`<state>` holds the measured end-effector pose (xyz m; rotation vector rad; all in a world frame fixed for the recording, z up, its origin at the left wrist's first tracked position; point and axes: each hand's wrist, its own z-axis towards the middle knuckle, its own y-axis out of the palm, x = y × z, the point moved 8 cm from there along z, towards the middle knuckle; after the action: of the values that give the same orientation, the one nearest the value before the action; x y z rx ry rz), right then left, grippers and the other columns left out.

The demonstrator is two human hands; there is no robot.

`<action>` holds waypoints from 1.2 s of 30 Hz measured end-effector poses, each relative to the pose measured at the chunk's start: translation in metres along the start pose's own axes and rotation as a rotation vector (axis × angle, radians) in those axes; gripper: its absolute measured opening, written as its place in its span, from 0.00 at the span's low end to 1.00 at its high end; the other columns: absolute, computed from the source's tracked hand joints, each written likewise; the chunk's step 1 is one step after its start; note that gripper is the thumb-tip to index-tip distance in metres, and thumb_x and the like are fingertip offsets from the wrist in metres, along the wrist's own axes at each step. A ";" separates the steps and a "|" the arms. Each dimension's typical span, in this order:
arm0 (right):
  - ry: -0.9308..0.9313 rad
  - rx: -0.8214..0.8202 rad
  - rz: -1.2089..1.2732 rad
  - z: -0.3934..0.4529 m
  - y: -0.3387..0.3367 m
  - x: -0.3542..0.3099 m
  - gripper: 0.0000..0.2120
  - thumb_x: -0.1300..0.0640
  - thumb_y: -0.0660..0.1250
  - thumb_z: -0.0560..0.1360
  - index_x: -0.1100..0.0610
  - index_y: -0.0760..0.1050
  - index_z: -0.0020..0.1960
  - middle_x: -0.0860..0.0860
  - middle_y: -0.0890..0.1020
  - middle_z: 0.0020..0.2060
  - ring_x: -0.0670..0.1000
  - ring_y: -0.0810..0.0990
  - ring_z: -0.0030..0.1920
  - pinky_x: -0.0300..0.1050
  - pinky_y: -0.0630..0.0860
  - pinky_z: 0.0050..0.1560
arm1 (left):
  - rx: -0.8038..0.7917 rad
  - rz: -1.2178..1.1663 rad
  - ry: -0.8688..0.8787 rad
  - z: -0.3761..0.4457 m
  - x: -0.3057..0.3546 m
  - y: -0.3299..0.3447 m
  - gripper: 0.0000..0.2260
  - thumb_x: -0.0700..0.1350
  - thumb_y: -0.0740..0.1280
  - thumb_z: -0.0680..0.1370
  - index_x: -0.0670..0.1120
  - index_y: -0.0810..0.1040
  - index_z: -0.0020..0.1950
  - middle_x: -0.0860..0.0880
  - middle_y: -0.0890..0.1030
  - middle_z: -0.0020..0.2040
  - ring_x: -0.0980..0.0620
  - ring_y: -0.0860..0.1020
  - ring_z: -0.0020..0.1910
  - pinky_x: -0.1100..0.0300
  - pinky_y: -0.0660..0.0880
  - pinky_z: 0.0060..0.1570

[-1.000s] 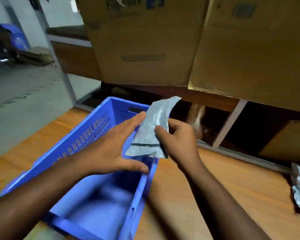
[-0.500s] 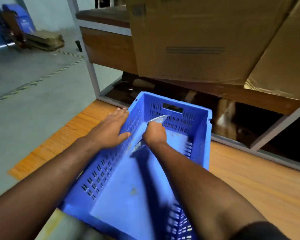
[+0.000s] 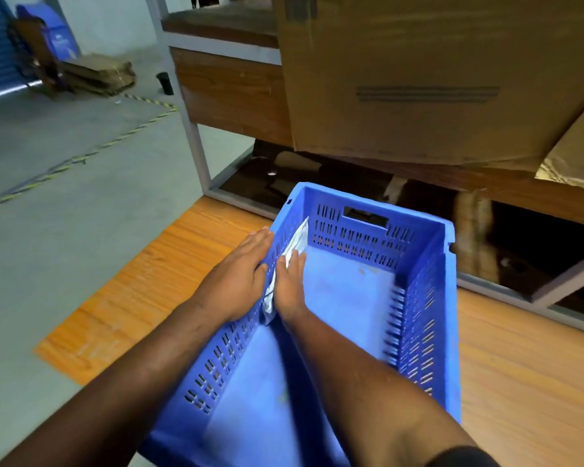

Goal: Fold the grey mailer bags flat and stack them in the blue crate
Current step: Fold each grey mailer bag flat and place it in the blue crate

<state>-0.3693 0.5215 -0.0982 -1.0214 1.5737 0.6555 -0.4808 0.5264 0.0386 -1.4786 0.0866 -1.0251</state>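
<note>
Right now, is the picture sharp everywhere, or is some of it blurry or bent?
Head view: the blue crate's right wall is smeared by motion blur, the shelf frame bows from the wide-angle lens, and the cardboard box is soft; light is dim and even, without glare.

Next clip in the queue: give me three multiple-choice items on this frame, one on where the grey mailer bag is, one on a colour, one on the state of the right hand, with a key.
1. Where is the grey mailer bag?
A. On the floor beside the table
B. Inside the blue crate, against its left wall
C. On top of the cardboard box

2. What colour is the table top under the crate?
A. Orange-brown wood
B. White
C. Green

3. How is the right hand placed?
A. Curled in a fist in the air
B. Gripping the crate's handle slot
C. Fingers straight, pressing the bag to the wall

Key: B, the bag stands along the crate's left inner wall; A, wood grain shows around the crate; C, the flat fingers lie on the bag while the left hand rests on the wall's outer side.
</note>
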 end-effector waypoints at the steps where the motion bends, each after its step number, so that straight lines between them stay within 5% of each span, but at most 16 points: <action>1: -0.016 0.046 -0.036 0.001 -0.005 -0.002 0.29 0.44 0.54 0.86 0.50 0.51 0.84 0.45 0.45 0.84 0.44 0.48 0.82 0.49 0.49 0.82 | 0.003 0.003 -0.002 0.000 0.000 0.000 0.27 0.38 0.61 0.83 0.45 0.59 0.82 0.53 0.57 0.82 0.57 0.53 0.81 0.74 0.44 0.74; 11: -0.124 0.057 -0.145 0.038 0.002 -0.006 0.25 0.46 0.43 0.88 0.45 0.43 0.84 0.45 0.45 0.84 0.44 0.43 0.82 0.51 0.45 0.83 | -0.012 0.040 -0.031 -0.004 0.004 -0.004 0.27 0.40 0.59 0.84 0.48 0.56 0.83 0.54 0.55 0.83 0.57 0.52 0.82 0.59 0.52 0.80; 16: -0.084 0.121 -0.051 0.010 0.019 0.002 0.25 0.46 0.45 0.88 0.46 0.46 0.85 0.42 0.48 0.83 0.40 0.43 0.82 0.38 0.43 0.79 | -0.009 0.055 -0.024 -0.003 0.006 -0.004 0.27 0.38 0.59 0.83 0.46 0.57 0.83 0.53 0.56 0.83 0.56 0.53 0.82 0.63 0.49 0.79; 20: -0.034 0.230 0.066 -0.002 0.008 0.007 0.23 0.51 0.54 0.88 0.48 0.61 0.82 0.44 0.61 0.81 0.44 0.59 0.80 0.36 0.57 0.75 | -0.010 0.079 -0.019 -0.003 0.010 -0.004 0.27 0.39 0.59 0.83 0.46 0.58 0.83 0.51 0.57 0.83 0.54 0.54 0.82 0.57 0.53 0.80; 23: 0.117 0.342 0.164 -0.006 -0.008 0.008 0.19 0.54 0.59 0.86 0.48 0.73 0.75 0.44 0.75 0.73 0.49 0.74 0.72 0.35 0.66 0.64 | -0.006 0.100 -0.020 -0.003 0.010 -0.005 0.27 0.40 0.59 0.84 0.47 0.57 0.83 0.52 0.56 0.83 0.54 0.54 0.82 0.61 0.50 0.79; 27: 0.162 0.467 0.189 -0.009 -0.027 0.007 0.19 0.55 0.59 0.86 0.49 0.75 0.75 0.44 0.77 0.71 0.49 0.76 0.70 0.32 0.67 0.63 | -0.004 0.120 -0.011 -0.003 0.010 -0.006 0.27 0.39 0.59 0.83 0.45 0.59 0.82 0.49 0.58 0.83 0.51 0.56 0.82 0.59 0.50 0.80; 30: 0.099 0.560 0.145 -0.006 -0.047 0.005 0.18 0.54 0.59 0.85 0.48 0.75 0.74 0.49 0.79 0.70 0.53 0.77 0.70 0.48 0.72 0.72 | 0.005 0.124 -0.009 -0.004 0.010 -0.006 0.27 0.38 0.60 0.82 0.44 0.60 0.82 0.48 0.60 0.82 0.49 0.57 0.82 0.63 0.49 0.78; 32: 0.069 0.535 0.077 0.005 -0.046 0.003 0.19 0.54 0.59 0.85 0.49 0.73 0.75 0.51 0.77 0.72 0.56 0.75 0.72 0.52 0.71 0.72 | 0.012 0.131 -0.006 -0.005 0.012 -0.007 0.27 0.38 0.60 0.82 0.44 0.61 0.82 0.48 0.60 0.82 0.49 0.57 0.81 0.65 0.48 0.77; 36: 0.046 0.158 -0.012 0.026 -0.001 -0.010 0.26 0.50 0.49 0.87 0.51 0.52 0.84 0.49 0.55 0.83 0.51 0.54 0.82 0.53 0.51 0.81 | 0.014 0.186 -0.026 -0.006 0.013 -0.009 0.27 0.40 0.59 0.83 0.47 0.58 0.83 0.51 0.58 0.83 0.53 0.56 0.82 0.61 0.52 0.77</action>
<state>-0.3556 0.5452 -0.0950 -0.9326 1.6309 0.4939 -0.4811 0.5155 0.0519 -1.4417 0.1948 -0.8541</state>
